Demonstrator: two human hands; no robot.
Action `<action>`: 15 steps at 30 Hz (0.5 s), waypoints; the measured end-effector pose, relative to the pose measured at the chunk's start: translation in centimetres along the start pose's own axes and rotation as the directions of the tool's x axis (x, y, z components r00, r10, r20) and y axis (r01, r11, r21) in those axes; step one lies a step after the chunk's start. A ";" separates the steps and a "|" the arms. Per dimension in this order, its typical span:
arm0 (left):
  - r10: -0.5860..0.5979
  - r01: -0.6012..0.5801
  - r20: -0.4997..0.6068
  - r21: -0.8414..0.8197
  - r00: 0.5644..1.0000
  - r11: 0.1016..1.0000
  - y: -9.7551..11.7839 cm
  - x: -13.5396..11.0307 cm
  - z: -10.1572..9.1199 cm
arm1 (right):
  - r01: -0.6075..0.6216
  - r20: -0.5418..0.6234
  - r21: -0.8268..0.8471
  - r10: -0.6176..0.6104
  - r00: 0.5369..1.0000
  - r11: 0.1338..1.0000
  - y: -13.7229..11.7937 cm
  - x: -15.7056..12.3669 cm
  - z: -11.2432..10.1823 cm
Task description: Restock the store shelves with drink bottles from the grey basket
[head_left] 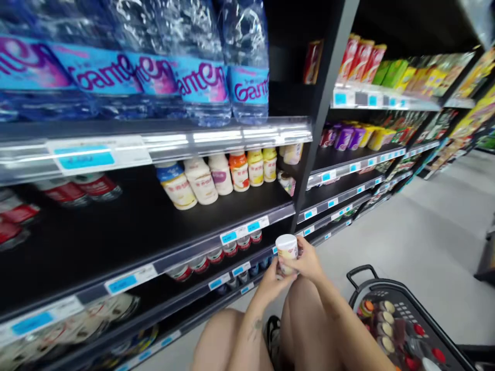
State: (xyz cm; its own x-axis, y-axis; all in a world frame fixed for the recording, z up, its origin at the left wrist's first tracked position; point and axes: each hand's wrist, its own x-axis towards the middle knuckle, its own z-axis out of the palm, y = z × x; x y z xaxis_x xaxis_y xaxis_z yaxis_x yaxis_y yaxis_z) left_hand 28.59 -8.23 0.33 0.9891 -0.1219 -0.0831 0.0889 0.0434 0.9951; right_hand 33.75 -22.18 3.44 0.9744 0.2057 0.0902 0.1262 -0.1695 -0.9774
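Observation:
Both my hands hold one small cream bottle with a white cap (286,252) in front of the lower shelves. My right hand (309,262) wraps its right side with the fingers closed. My left hand (271,285) grips it from below and the left. Above, a row of similar small bottles (220,175) with blue, white, orange and yellow caps stands on a black shelf (127,232). I am crouched; my bare knees show at the bottom.
Large water bottles with blue labels (201,67) fill the top shelf. Red-labelled bottles (93,186) lie at the left. A black shopping basket (402,324) with several bottles stands on the grey floor at the right. Shelves of snacks (386,72) run along the aisle.

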 end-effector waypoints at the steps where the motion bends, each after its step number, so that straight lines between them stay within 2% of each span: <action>1: -0.020 0.016 0.051 0.070 0.998 0.997 -0.1 0.1 0.0 | 0.029 -0.027 -0.097 -0.032 0.999 0.995 -0.8 -0.1 -1.3; 3: -0.138 0.114 0.074 0.265 0.988 0.957 -0.4 0.2 -0.2 | 0.083 -0.100 -0.253 -0.111 0.989 0.964 -2.8 0.1 -4.4; 5: -0.277 0.224 0.040 0.480 0.960 0.848 -0.7 0.2 -0.4 | 0.148 -0.204 -0.312 -0.218 0.954 0.939 -5.2 0.9 -7.9; 6: -0.324 0.248 0.034 0.574 0.945 0.781 -1.0 0.2 -0.5 | 0.187 -0.271 -0.311 -0.276 0.922 0.932 -6.6 1.6 -9.7; 8: -0.376 0.222 0.073 0.698 0.924 0.681 -1.5 0.2 -0.6 | 0.276 -0.430 -0.281 -0.377 0.820 0.919 -9.4 4.0 -13.3; 10: -0.397 0.171 0.142 0.737 0.907 0.654 -2.0 0.4 -0.4 | 0.370 -0.556 -0.267 -0.456 0.695 0.890 -12.2 7.6 -16.5; 11: -0.403 0.157 0.167 0.738 0.900 0.656 -2.2 0.6 -0.2 | 0.414 -0.582 -0.266 -0.488 0.650 0.870 -13.4 9.7 -17.9; 13: -0.404 0.163 0.172 0.723 0.899 0.671 -2.5 1.2 0.3 | 0.482 -0.579 -0.238 -0.522 0.626 0.843 -15.5 14.2 -20.2; 15: -0.382 0.181 0.148 0.690 0.912 0.701 -2.7 1.7 0.7 | 0.493 -0.559 -0.125 -0.471 0.682 0.861 -16.8 18.7 -21.7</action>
State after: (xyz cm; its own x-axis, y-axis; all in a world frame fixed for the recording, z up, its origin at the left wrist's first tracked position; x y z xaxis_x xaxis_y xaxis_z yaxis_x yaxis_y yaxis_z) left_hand 29.97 -9.28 -2.47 0.8506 -0.2750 -0.4481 0.1606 -0.6757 0.7195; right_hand 53.85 -36.43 25.66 0.7093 -0.3180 0.6290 0.6121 -0.1646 -0.7735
